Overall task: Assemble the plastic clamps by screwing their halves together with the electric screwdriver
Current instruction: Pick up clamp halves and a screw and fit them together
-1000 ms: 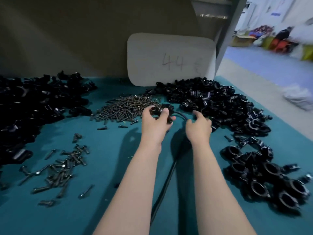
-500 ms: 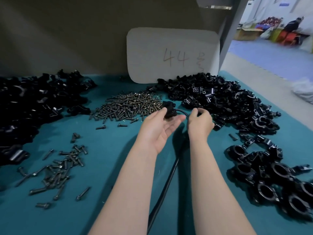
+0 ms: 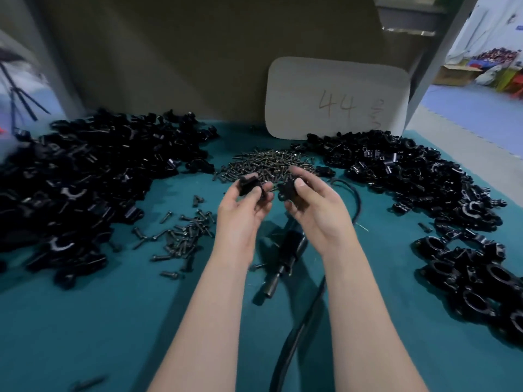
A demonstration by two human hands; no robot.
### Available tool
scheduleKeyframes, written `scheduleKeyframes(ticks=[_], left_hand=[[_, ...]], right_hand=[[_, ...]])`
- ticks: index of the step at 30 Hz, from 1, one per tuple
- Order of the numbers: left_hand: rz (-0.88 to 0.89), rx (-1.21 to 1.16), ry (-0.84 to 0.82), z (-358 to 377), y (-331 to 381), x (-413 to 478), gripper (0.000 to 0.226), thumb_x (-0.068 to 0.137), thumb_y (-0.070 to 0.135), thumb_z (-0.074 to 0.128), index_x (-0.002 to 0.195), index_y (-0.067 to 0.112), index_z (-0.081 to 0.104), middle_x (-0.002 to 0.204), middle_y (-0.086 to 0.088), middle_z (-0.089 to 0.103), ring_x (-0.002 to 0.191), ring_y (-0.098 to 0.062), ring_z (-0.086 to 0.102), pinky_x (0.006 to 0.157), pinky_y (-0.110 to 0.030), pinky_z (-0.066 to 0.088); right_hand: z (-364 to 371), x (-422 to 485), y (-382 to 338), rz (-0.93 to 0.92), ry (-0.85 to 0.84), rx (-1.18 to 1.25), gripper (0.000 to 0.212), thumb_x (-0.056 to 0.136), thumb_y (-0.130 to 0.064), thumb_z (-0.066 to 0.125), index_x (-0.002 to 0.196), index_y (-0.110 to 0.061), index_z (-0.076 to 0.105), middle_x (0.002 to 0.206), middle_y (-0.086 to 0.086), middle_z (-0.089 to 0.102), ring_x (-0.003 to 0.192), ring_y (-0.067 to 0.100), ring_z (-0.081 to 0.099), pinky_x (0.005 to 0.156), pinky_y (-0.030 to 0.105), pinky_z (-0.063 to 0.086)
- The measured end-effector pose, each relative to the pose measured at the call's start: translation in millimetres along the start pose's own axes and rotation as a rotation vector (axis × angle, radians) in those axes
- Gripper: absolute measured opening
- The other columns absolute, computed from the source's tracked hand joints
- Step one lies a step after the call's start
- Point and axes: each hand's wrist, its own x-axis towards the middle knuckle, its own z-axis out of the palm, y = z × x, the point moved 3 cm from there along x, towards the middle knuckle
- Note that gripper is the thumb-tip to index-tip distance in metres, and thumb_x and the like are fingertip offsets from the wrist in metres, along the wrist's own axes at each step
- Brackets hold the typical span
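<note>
Just above mid-frame, the left hand (image 3: 243, 213) curls its fingers round a black clamp half (image 3: 250, 185), and the right hand (image 3: 319, 210) pinches a second clamp half (image 3: 287, 191) between thumb and fingers, the two pieces close beside each other over the teal table (image 3: 113, 321). The electric screwdriver (image 3: 285, 256) lies on the table below the hands, between the forearms, and its cable (image 3: 283, 356) runs to the bottom edge. Above the hands sits a heap of screws (image 3: 268, 164), with loose screws (image 3: 184, 233) left of centre, a left pile of clamp parts (image 3: 85, 179), a right pile of clamp parts (image 3: 410, 174), assembled clamps (image 3: 481, 281) at lower right, and a white card (image 3: 336, 100) marked 44.
</note>
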Motion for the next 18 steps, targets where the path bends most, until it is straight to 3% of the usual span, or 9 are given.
scheduleKeyframes(ticks=[4,7,9,12,16,18], left_hand=[[0.087,0.205,0.118,-22,4,2,0.016,0.098,0.009,0.051,0.092,0.021,0.058,0.066,0.007,0.069,0.061,-0.004,0.062,0.056,-0.015,0.049],[0.118,0.35,0.133,-26,-1,7,0.02,0.098,0.01,0.05,0.091,0.027,0.058,0.077,0.005,0.068,0.073,-0.009,0.066,0.067,-0.021,0.052],[0.136,0.463,0.105,-26,-2,11,0.024,0.097,0.009,0.049,0.098,0.031,0.058,0.084,0.001,0.066,0.078,-0.013,0.063,0.075,-0.026,0.052],[0.163,0.626,-0.02,-24,-1,15,0.034,0.09,0.012,0.053,0.112,0.039,0.054,0.088,0.007,0.064,0.071,-0.005,0.056,0.065,-0.019,0.046],[0.192,0.764,-0.126,-23,-8,15,0.044,0.089,0.018,0.063,0.127,0.034,0.049,0.103,0.018,0.064,0.096,0.002,0.062,0.078,-0.012,0.046],[0.233,0.847,-0.099,-22,-8,15,0.039,0.09,0.021,0.063,0.126,0.031,0.05,0.095,0.021,0.062,0.089,0.008,0.06,0.065,-0.001,0.042]], right_hand=[[19,3,17,0.031,0.029,-0.09,0.011,0.097,-0.007,0.051,0.1,-0.015,0.058,0.083,0.0,0.059,0.06,0.0,0.061,0.057,0.016,0.05],[22,8,23,0.015,0.108,-0.051,0.005,0.093,-0.005,0.056,0.091,-0.009,0.057,0.072,0.0,0.063,0.054,0.0,0.059,0.055,0.014,0.049],[21,12,24,-0.02,0.092,-0.138,0.008,0.092,-0.004,0.059,0.089,-0.011,0.061,0.074,-0.003,0.066,0.064,0.004,0.06,0.059,0.015,0.049],[19,13,21,-0.113,0.05,-0.404,0.015,0.091,-0.004,0.061,0.094,-0.018,0.066,0.088,0.0,0.067,0.08,0.01,0.061,0.072,0.019,0.051],[21,12,20,-0.142,0.0,-0.576,0.022,0.089,-0.005,0.063,0.099,-0.024,0.067,0.099,0.003,0.069,0.095,0.014,0.065,0.089,0.022,0.052],[23,12,22,-0.156,0.008,-0.632,0.023,0.088,-0.007,0.064,0.105,-0.022,0.064,0.104,-0.002,0.068,0.101,0.012,0.064,0.093,0.023,0.05]])
